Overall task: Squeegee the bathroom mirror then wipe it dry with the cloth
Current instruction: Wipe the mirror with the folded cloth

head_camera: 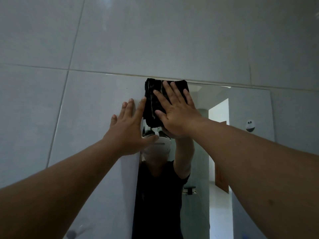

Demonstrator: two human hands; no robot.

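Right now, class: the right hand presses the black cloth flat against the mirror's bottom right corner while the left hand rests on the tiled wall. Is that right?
Not quite. In the head view the right hand presses the black cloth against the mirror's top left corner, not its bottom right. The left hand does rest on the tiled wall.

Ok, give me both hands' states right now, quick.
Left hand: open, fingers spread flat against the wall tile beside the mirror.
Right hand: open, straight fingers pressing the black cloth against the mirror's top left corner.
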